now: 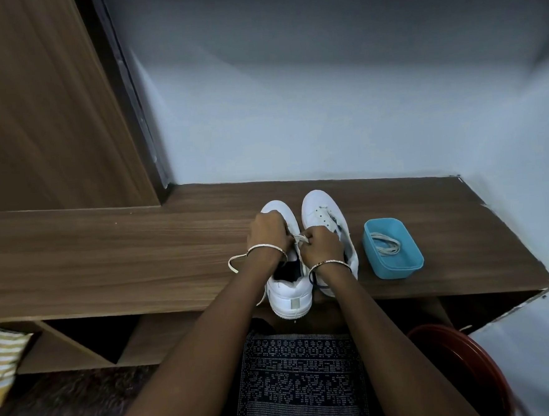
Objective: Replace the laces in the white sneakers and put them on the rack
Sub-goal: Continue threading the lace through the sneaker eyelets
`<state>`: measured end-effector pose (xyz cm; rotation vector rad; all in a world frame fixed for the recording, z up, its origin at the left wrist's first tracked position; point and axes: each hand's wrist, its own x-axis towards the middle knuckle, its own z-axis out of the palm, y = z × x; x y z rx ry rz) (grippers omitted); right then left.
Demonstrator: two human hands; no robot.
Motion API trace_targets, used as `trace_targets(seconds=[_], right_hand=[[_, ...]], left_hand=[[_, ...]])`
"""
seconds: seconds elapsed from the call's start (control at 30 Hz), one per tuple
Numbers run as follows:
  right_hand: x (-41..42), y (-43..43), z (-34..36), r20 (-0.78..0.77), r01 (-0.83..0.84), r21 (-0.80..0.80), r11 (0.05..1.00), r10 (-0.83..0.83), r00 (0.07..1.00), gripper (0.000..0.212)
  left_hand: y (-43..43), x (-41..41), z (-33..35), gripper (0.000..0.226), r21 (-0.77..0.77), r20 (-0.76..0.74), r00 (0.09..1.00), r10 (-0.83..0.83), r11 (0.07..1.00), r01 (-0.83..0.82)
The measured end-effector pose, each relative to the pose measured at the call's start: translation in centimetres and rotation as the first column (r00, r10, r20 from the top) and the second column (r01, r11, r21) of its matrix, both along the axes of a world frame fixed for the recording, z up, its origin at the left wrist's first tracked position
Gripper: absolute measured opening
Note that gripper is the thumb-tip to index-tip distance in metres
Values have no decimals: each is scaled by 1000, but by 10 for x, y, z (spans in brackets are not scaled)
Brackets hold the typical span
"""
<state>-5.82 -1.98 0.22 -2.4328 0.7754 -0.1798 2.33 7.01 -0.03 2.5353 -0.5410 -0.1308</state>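
Pinching the soft, floppy lace (298, 237) with left hand (266, 232) and right hand (321, 245). Best to hold near its tip and pull gently.

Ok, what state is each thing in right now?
Left white sneaker: upright on the brown wooden shelf, mid-lacing.
Right white sneaker: upright beside it, untouched.
White flat lace: pinched by both hands, a loop trailing left.
Left hand: pinches the lace.
Right hand: pinches the lace.
Blue plastic tub: open, holding a coiled white lace.
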Motion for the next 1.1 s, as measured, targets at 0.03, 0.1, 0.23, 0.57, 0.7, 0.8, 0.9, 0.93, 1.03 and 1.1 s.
trace_targets(seconds=[0.03, 0.1, 0.23, 0.57, 0.7, 0.8, 0.9, 0.93, 1.03, 1.1], right_hand=[[-1, 0, 0, 0, 0, 5, 1000, 0, 1000, 21], [-2, -1, 1, 4, 1, 20, 1000, -1, 1000, 21], [-1, -2, 2, 6, 9, 50, 999, -9, 1000, 21], [8, -13, -4, -24, -6, 302, 953, 14, 1000, 26], [11, -11, -5, 15, -4, 268, 963, 0, 1000, 18], [14, -13, -11, 32, 25, 259, 966, -34, 999, 14], [12, -9, -10, 31, 30, 204, 979, -37, 999, 14], [12, -9, -11, 40, 44, 186, 982, -52, 998, 16], [14, -10, -13, 55, 134, 240, 961, -151, 987, 13], [18, -14, -17, 109, 169, 441, 881, -239, 965, 6]], left_hand=[[-1, 0, 0, 16, 7, 1, 1000, 9, 1000, -9], [-4, -1, -2, 17, 15, 9, 1000, 26, 1000, -27], [-6, -5, -2, 16, -2, -25, 998, 65, 998, -65], [13, -7, -8, 2, -187, -161, 986, 52, 979, -82], [17, -10, -10, 6, -229, -161, 985, 60, 969, -96], [21, -14, -8, 7, -229, -140, 988, 61, 969, -92], [21, -21, -10, 7, -185, -63, 994, 90, 978, -100], [21, -24, -11, 9, -146, -16, 993, 115, 983, -116], [25, -33, -15, 36, -124, 45, 981, 187, 976, -180], [31, -39, -19, 63, -146, 57, 971, 232, 964, -222]])
